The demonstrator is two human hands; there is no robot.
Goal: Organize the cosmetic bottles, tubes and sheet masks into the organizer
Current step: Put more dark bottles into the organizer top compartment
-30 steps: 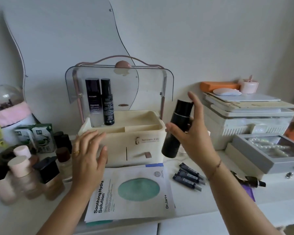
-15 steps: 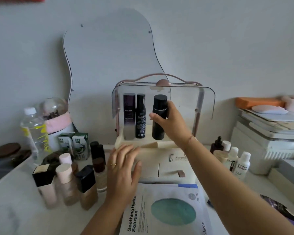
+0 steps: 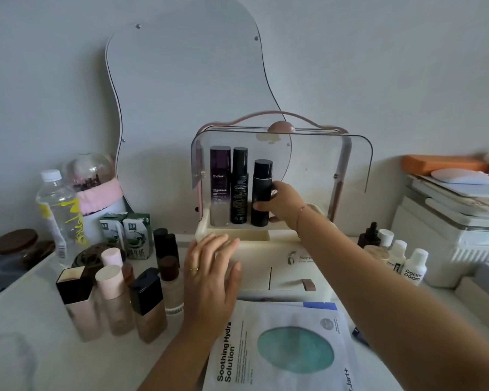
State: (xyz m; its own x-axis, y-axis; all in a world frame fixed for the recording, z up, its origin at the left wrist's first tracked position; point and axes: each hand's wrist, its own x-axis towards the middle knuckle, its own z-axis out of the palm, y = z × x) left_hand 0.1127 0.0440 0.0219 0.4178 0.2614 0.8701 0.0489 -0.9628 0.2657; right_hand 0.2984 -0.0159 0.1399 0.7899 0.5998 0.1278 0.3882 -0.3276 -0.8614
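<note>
at the left, a cluster of foundation bottles point(image 3: 116, 303) stands on the table, not yet sorted. the left hand point(image 3: 212, 275) is laid flat, fingers straight and holding nothing, on the front left corner of the organizer point(image 3: 268, 261); the box is best steadied this way. in the back compartment the black bottle point(image 3: 261, 193) is stood upright just beside the taller bottles point(image 3: 239, 184), gripped low by the curled fingers of the right hand point(image 3: 284, 204). its base should be felt seated flat before release, and the fingers drawn out sideways so that no neighbour is toppled. the sheet mask point(image 3: 280, 348) lies in front, untouched.
</note>
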